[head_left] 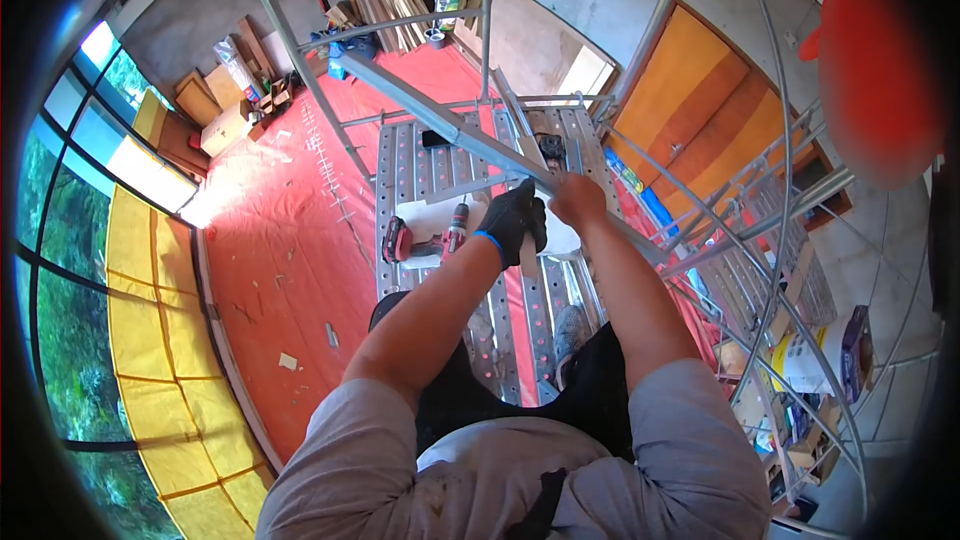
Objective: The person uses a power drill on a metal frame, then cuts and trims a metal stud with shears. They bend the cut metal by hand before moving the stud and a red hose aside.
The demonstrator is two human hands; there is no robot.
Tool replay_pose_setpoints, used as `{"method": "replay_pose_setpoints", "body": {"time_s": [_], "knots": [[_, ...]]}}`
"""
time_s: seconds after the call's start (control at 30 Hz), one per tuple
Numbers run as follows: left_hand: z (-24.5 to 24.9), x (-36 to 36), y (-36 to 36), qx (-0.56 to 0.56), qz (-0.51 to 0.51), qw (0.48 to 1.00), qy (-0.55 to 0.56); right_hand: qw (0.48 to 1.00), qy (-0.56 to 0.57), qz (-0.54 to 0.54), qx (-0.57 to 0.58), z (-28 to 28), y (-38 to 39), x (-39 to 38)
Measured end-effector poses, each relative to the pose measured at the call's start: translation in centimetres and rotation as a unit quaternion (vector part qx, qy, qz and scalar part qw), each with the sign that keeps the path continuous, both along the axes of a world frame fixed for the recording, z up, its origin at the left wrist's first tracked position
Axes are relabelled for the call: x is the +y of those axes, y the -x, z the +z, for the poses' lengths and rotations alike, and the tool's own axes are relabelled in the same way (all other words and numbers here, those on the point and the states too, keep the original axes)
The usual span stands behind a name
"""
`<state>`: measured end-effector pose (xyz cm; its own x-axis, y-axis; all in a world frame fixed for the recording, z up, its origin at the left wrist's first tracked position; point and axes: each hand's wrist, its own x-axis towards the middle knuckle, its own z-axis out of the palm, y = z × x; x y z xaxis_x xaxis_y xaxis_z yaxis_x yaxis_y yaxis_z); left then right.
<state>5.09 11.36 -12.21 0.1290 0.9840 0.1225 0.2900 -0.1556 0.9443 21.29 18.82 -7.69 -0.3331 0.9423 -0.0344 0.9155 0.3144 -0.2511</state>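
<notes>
My left hand (512, 220), in a dark glove with a blue cuff, is closed on a thin pale strip (529, 252) near the middle of the view. Close beside it on the right, my bare right hand (578, 202) is closed at a long grey metal profile (420, 108) that slants across the scaffold. What its fingers grip is too small to make out. Below and left of my gloved hand, a red and black cordless drill (455, 230) lies on the perforated metal platform (395, 165). A dark phone-like object (435, 138) and a black tool (550, 147) lie farther up the platform.
Scaffold tubes (487, 30) rise around the platform, with curved metal bars (785, 140) at the right. Red sheeting (270, 290) covers the floor far below. Wooden boards (395, 0) lean at the back wall. A blurred red object (880, 60) hangs close at upper right.
</notes>
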Motion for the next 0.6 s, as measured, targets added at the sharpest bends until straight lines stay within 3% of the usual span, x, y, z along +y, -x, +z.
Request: {"method": "replay_pose_setpoints", "body": {"time_s": [0.1, 0.13, 0.17, 0.2, 0.23, 0.27, 0.3, 0.37, 0.4, 0.47, 0.5, 0.6], "knots": [[0.0, -0.5, 0.2, 0.015, 0.018, 0.999, 0.027, 0.999, -0.03, 0.003, 0.026, -1.5, 0.2, 0.5], [-0.9, -0.3, 0.7, 0.119, 0.016, 0.993, -0.013, 1.0, 0.001, 0.012, 0.016, -1.0, 0.7, 0.4], [-1.9, -0.4, 1.5, 0.312, 0.01, 0.947, -0.077, 0.999, 0.032, 0.014, 0.002, -0.5, 1.0, 0.2], [-3.3, -0.6, 2.7, 0.482, 0.004, 0.864, -0.148, 0.998, 0.056, 0.007, -0.02, -4.3, 1.6, 1.9], [-3.8, -0.5, 3.3, 0.519, -0.011, 0.839, -0.163, 0.994, 0.097, 0.04, -0.006, -5.4, 1.2, 2.2], [-7.1, 0.9, 4.3, 0.432, 0.045, 0.884, -0.174, 0.997, 0.077, 0.002, 0.005, -4.1, 1.0, 1.1], [-4.6, 1.3, 4.5, 0.457, -0.051, 0.885, -0.069, 0.997, 0.057, -0.037, 0.019, -2.7, 0.8, 0.0], [-0.9, -0.1, 5.0, 0.508, -0.101, 0.83, -0.208, 0.996, 0.088, -0.009, 0.034, -1.3, 0.6, -0.3], [-2.3, 0.4, 5.4, 0.42, -0.103, 0.887, -0.165, 0.99, 0.087, -0.083, 0.068, 0.3, 0.5, -1.7], [-4.9, 1.6, 5.9, 0.213, -0.092, 0.97, -0.074, 0.989, 0.112, -0.068, 0.07, 3.6, -0.6, -3.2], [-6.2, 2.2, 6.1, 0.096, -0.077, 0.992, -0.03, 0.988, 0.111, -0.07, 0.077, 3.2, -0.8, -2.8], [-4.8, 2.4, 5.5, -0.044, -0.008, 0.99, 0.132, 0.989, 0.097, -0.074, 0.088, 3.3, -0.8, -2.9]]}}
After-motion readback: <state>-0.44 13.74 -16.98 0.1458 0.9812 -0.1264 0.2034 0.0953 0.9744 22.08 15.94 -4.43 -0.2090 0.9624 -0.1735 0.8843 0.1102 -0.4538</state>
